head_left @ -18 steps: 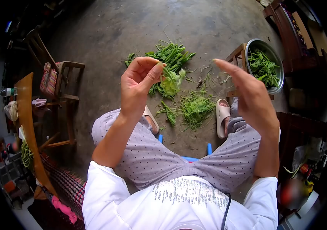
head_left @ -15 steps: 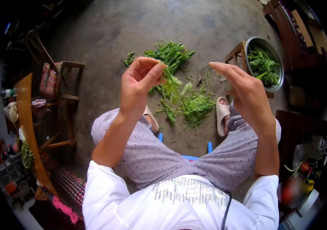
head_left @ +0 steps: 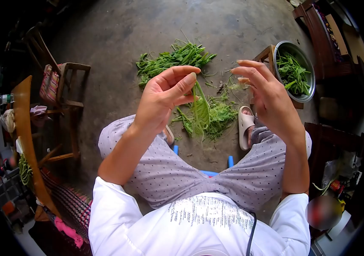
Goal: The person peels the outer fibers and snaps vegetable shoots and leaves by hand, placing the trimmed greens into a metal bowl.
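Note:
My left hand (head_left: 165, 91) pinches the top of a leafy green stem (head_left: 201, 113) between thumb and fingertips, and its leaf hangs down. To the right of it, my right hand (head_left: 267, 91) is raised with fingers apart and nothing visible in it. Beyond the left hand a heap of green stems (head_left: 165, 62) lies on the floor. Below the hands, partly hidden by the hanging leaf, is a looser pile of pale leaves and stringy trimmings (head_left: 222, 121).
At the right, a metal basin (head_left: 312, 87) of green stems rests on a wooden stool (head_left: 266, 55). A wooden chair (head_left: 65, 81) and a table edge (head_left: 26, 128) stand on the left. Slippered feet flank the trimmings, the right slipper (head_left: 245, 126) showing clearly.
My left hand has moved right with the leafy stem, which now hangs straighter down. My right hand has shifted slightly, its fingers more spread.

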Tool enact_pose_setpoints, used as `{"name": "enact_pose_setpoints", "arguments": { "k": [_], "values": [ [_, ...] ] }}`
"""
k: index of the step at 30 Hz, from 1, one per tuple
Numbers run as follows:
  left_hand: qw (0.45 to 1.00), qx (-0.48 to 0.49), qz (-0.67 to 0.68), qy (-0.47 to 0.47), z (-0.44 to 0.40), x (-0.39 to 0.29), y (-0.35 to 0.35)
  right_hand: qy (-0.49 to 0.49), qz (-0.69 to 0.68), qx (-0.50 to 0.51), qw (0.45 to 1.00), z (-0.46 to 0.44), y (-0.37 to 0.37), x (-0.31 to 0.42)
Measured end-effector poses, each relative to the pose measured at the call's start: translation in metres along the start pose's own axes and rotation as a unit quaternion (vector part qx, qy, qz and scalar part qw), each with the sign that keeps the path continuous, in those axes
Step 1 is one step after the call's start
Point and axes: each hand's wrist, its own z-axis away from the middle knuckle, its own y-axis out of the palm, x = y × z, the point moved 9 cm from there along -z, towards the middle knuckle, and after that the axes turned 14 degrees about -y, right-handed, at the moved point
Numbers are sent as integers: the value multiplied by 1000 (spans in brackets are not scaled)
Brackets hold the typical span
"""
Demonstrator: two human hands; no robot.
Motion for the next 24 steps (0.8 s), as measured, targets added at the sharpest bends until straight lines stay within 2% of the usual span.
{"name": "enact_pose_setpoints", "arguments": {
  "k": [3, 5, 6, 8, 12, 15, 20, 24],
  "values": [
    [1000, 17, -13, -10, 0, 2, 2, -2, -45, -45, 998, -1, -8, -2],
    [998, 34, -37, -25, 2, 2, 6, 95, -89, 1, 991, 2, -4, -15],
    [998, 34, -36, -26, 2, 3, 6, 96, -88, 3, 991, 3, -5, -16],
    [998, 36, -38, -25, 0, 4, 5, 14, -16, 29, 999, -1, -5, -7],
    [999, 38, -28, -28, -2, 6, 4, -7, 12, 11, 1000, -2, -4, -3],
    [998, 42, -14, -35, -3, 7, 4, -10, -36, -38, 999, -2, -5, -1],
    [1000, 20, 18, -8, -4, 3, -1, -56, -92, 56, 993, -1, 18, 8],
    [999, 20, 27, 11, -5, -1, -2, -10, -181, 43, 982, 0, 33, 9]
  ]
}}
